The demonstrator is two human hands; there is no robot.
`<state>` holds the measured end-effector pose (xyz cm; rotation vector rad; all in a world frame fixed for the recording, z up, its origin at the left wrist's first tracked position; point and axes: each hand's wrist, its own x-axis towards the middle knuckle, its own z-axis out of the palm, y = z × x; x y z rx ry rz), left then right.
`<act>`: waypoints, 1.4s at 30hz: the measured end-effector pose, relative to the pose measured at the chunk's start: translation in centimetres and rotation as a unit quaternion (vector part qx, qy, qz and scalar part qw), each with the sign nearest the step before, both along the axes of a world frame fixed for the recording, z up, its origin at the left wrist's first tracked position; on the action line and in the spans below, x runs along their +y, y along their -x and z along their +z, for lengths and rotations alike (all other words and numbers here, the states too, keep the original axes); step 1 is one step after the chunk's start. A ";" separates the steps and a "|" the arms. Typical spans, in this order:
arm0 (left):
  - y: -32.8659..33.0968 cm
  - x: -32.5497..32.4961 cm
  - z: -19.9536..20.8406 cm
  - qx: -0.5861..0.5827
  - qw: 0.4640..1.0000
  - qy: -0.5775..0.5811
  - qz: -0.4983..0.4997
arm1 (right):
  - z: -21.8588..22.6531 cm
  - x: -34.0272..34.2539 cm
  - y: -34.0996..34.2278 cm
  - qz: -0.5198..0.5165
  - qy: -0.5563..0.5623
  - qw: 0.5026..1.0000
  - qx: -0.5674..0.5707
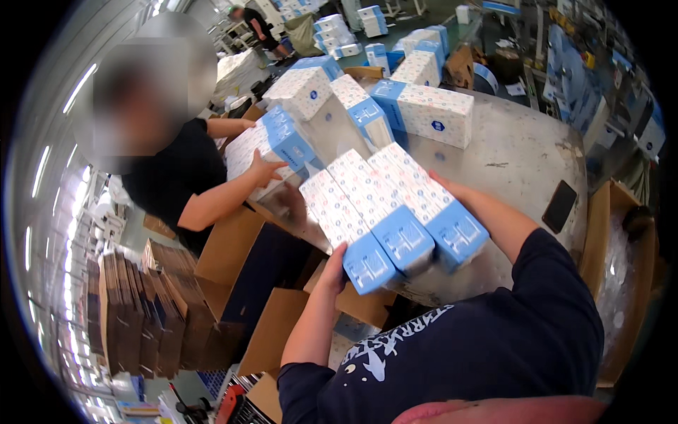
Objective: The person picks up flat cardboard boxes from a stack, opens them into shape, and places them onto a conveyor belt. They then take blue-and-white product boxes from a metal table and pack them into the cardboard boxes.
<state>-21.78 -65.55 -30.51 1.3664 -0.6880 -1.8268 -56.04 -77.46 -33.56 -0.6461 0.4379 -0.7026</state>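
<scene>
Three long white-and-blue patterned packs [364,201] are held side by side in front of me, tilted, with their blue ends toward me. My left hand [335,268] presses against the near left side of the row, its thumb along the edge. On the far right side my right hand [448,186] grips the outer pack, with most of its fingers hidden. Between them the hands squeeze the row together. Just left, a co-worker's hands hold a similar group of packs [272,148] at the table edge.
More packs [431,113] lie on the metal table [515,148]. A dark phone [559,206] rests at its right side. Open cartons [229,258] stand below the left edge, beside stacked flat cardboard [141,311]. Another open carton [600,233] is at the right.
</scene>
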 end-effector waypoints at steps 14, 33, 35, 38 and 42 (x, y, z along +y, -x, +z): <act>-13.7 20.1 23.3 -0.068 0.913 0.352 0.195 | 16.4 17.1 -17.3 -0.015 0.312 0.940 -0.135; -20.0 29.0 7.1 -0.690 0.662 0.275 -0.102 | 5.1 24.2 9.0 -0.177 0.239 0.569 0.766; -18.3 28.0 5.8 -0.635 0.695 0.287 -0.178 | 3.3 25.7 17.4 -0.226 0.181 0.452 0.844; -13.4 26.9 1.5 -0.763 0.576 0.051 -0.290 | 3.6 27.8 22.9 -0.294 0.089 0.405 0.861; -17.3 26.9 -6.2 -0.631 0.704 0.025 -0.325 | 0.6 26.6 30.6 -0.262 0.154 0.378 0.874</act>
